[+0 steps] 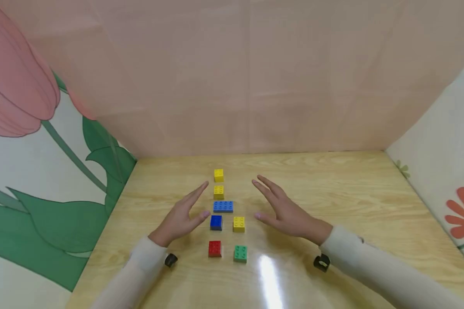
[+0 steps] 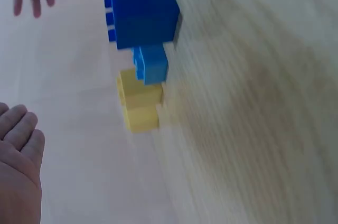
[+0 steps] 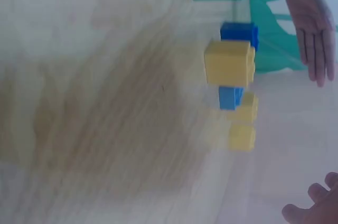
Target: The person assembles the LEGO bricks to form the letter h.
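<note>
My left hand (image 1: 181, 218) hovers over the table, fingers straight, left of the bricks. On the other side my right hand (image 1: 288, 210) is held with fingers spread and nothing in it. Between them stand a dark blue brick (image 1: 216, 222), a yellow brick (image 1: 239, 224) and a longer, lighter blue brick (image 1: 223, 207). Two more yellow bricks, a middle one (image 1: 218, 192) and a far one (image 1: 218, 175), line up behind. Nearer me are a red brick (image 1: 215, 249) and a green brick (image 1: 240, 253). All the bricks stand apart, studs up.
The bricks stand on a wood-grain table (image 1: 352, 193). A pink backdrop (image 1: 247, 86) rises along its far edge. Flower-printed panels flank it, a left panel (image 1: 62, 227) and a right panel (image 1: 429, 154). A bright light reflection lies on the tabletop near the green brick.
</note>
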{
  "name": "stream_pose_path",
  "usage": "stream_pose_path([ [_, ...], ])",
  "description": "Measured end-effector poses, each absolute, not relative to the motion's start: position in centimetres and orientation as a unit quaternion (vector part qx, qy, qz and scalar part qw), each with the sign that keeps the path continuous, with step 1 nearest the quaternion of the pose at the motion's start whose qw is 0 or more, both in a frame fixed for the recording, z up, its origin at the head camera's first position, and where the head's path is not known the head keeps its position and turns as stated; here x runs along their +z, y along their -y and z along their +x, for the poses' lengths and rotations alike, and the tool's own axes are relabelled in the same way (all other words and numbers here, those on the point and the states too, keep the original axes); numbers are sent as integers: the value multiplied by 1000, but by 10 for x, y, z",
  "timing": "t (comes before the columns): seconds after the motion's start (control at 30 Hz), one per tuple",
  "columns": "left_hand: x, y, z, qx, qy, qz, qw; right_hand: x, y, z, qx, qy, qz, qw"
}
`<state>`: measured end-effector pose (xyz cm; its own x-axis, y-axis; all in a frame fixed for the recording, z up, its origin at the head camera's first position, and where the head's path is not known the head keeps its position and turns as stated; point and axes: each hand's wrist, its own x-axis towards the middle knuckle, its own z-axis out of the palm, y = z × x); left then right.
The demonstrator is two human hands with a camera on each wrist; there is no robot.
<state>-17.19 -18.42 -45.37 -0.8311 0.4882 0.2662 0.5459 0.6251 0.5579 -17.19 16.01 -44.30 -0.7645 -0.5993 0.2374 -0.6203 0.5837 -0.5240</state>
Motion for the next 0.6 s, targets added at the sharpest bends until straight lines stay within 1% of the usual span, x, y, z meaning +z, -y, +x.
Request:
stream_pose_path([
  [0.2,-455,181,-157,-330,895,-298,39,-445,-153,-156,307,886,348,-7],
  [0.43,-461,179,-145,-364,877,-310,52,-453,-147,-143,309,882,355,-13],
  [0.5,-464,179,-142,-371,872,-315,44,-455,-146,-140,309,880,359,-15],
  [0.6,-471,179,-137,-370,875,-313,14,-460,-145,-136,303,878,369,-24],
])
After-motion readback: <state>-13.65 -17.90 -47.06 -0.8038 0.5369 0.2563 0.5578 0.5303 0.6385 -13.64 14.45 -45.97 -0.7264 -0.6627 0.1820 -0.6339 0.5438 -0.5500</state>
